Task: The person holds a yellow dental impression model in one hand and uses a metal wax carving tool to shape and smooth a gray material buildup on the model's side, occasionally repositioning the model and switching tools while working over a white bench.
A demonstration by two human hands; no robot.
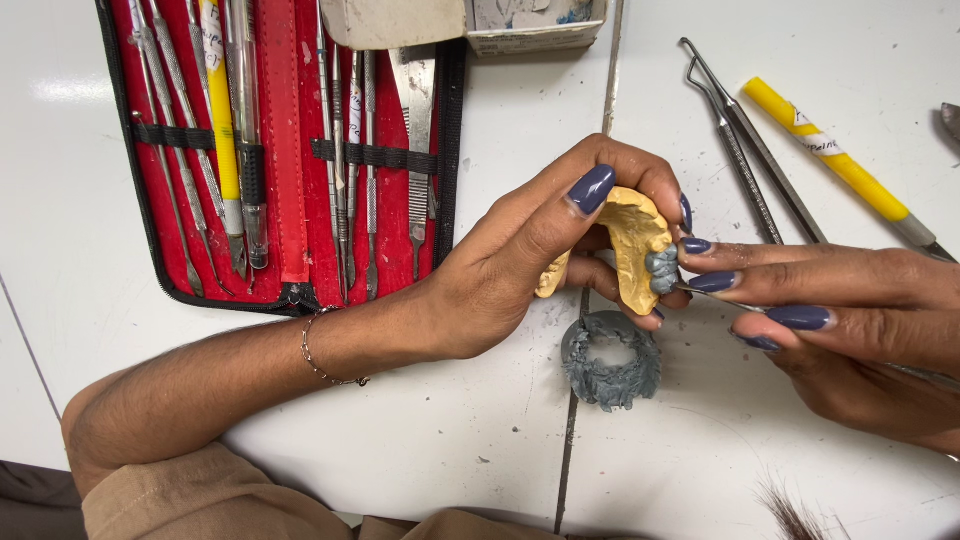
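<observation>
1. Yellow dental cast sits in my left hand, lifted just above the white surface, with the red tool case well off to its left. My left fingers are closed around it, thumb on top and the others underneath. Its long axis runs from upper left to lower right, and the end carrying the grey wax teeth points right, toward my other hand. If my grip loosens it could drop and chip, I judge.

2. Grey wax ring lies on the surface directly below the cast, apart from it. A slip downward would likely crush or dent it.

3. My right hand, just right of the cast, is pinched shut on a thin metal carving tool whose tip meets the wax teeth. Too much push there could gouge or pop off the soft wax, or skid into my left fingertips.

4. Two metal instruments and a yellow-handled tool lie up and right of the cast; my right wrist could knock them.
</observation>
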